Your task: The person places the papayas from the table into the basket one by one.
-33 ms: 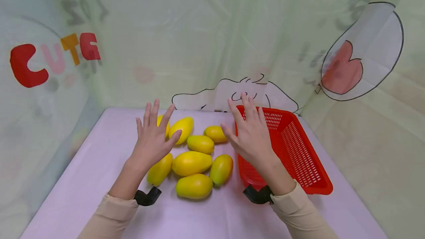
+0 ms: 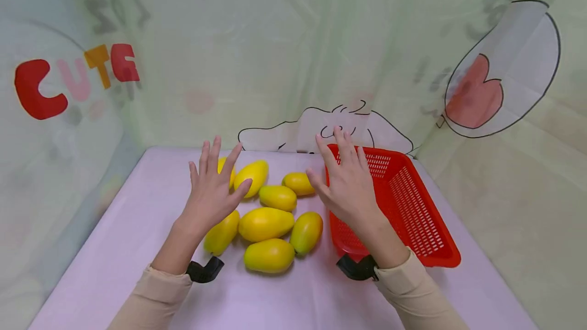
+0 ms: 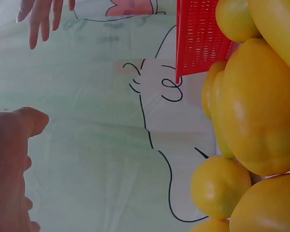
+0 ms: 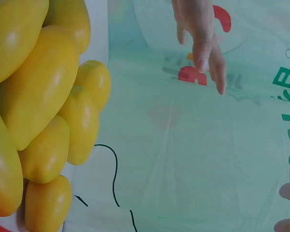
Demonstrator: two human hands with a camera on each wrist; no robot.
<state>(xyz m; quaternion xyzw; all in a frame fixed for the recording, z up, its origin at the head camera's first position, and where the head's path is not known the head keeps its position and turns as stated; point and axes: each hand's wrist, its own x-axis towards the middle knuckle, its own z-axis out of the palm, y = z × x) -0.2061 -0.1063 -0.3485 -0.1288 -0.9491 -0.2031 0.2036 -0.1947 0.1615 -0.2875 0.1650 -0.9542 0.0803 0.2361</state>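
- Eight yellow fruits are in sight on the bench, beside one red basket.
- Front fruit: long axis side to side.
- Large middle fruit, just beyond it: also roughly crosswise.
- Right fruit: points away from the person, far end leaning right, between the middle fruit and the basket.
- Left fruit: slants from near left to far right.
- Small centre fruit and small far fruit: both lie crosswise.
- Far-left fruit: slants far end right; a partly hidden fruit sits beside it, its axis hard to tell.
- Two hands, both released, fingers straight and spread: the left hand raised over the left of the group, the right hand raised above the basket's left rim.
- The basket's long axis runs front to back, near end angled right; its far rim is near the bench's back edge.
- Open room lies left of the fruits and along the near side; a narrower strip remains right of the basket.
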